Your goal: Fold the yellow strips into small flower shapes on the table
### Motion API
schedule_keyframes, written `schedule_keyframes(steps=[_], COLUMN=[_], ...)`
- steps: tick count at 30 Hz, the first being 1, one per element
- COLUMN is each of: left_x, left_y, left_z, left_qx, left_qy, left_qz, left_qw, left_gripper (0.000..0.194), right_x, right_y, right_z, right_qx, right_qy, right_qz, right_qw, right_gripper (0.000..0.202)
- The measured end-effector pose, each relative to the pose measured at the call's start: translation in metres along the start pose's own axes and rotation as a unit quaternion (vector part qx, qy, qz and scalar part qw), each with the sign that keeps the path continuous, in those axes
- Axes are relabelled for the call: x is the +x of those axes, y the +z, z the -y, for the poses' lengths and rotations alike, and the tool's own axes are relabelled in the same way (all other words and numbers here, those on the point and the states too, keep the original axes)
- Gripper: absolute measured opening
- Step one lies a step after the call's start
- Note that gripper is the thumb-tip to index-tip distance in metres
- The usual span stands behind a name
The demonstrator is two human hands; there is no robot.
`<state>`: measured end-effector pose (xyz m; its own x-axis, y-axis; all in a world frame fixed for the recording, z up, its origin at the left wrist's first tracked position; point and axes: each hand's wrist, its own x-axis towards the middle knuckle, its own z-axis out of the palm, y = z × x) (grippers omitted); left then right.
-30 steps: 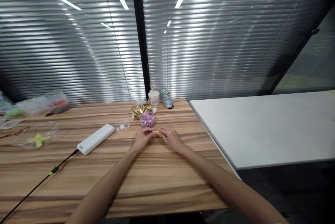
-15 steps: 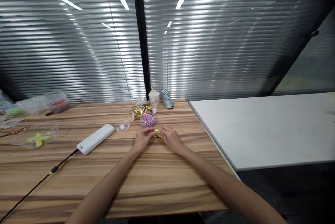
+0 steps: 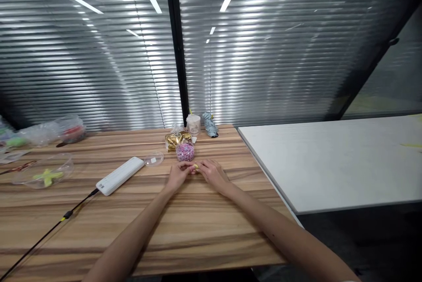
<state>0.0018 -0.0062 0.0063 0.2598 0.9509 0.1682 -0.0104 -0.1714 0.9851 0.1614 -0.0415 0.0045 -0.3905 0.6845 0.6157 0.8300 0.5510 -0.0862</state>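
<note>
Near the middle of the wooden table, my left hand (image 3: 177, 175) and my right hand (image 3: 212, 174) meet fingertip to fingertip. Both are closed in a pinch around a small soft yellow piece (image 3: 196, 166), mostly hidden by the fingers. A bit of pink, like a small elastic band (image 3: 192, 169), shows at the left fingertips. Just beyond the hands stands a clear round tub (image 3: 185, 152) filled with small pink and purple bands. Its likely lid, a clear disc (image 3: 154, 159) with a white label, lies to the left.
Behind the tub are a gold foil bag (image 3: 178, 140), a white cup (image 3: 193, 124) and a grey-blue wrapped bundle (image 3: 210, 125). Leftward lie a white power strip (image 3: 120, 175) with a black cable, a clear dish (image 3: 67, 167) holding yellow pieces, and scissors (image 3: 24, 166).
Less of the yellow piece shows between my fingers now. The right fingertips have drawn slightly closer to the left ones; both hands stay in the same place.
</note>
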Motion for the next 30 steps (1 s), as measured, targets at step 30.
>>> schedule_keyframes(steps=[30], left_x=[-0.005], left_y=[0.006], left_z=[-0.013], left_qx=[-0.018], left_qy=[-0.039], left_qz=[-0.02], left_qw=[0.999], left_gripper=[0.04], right_x=[0.0], right_y=[0.004], right_z=[-0.002], right_qx=[-0.057], right_qy=[0.009], right_qz=[0.043], right_qw=[0.997], right_gripper=[0.011])
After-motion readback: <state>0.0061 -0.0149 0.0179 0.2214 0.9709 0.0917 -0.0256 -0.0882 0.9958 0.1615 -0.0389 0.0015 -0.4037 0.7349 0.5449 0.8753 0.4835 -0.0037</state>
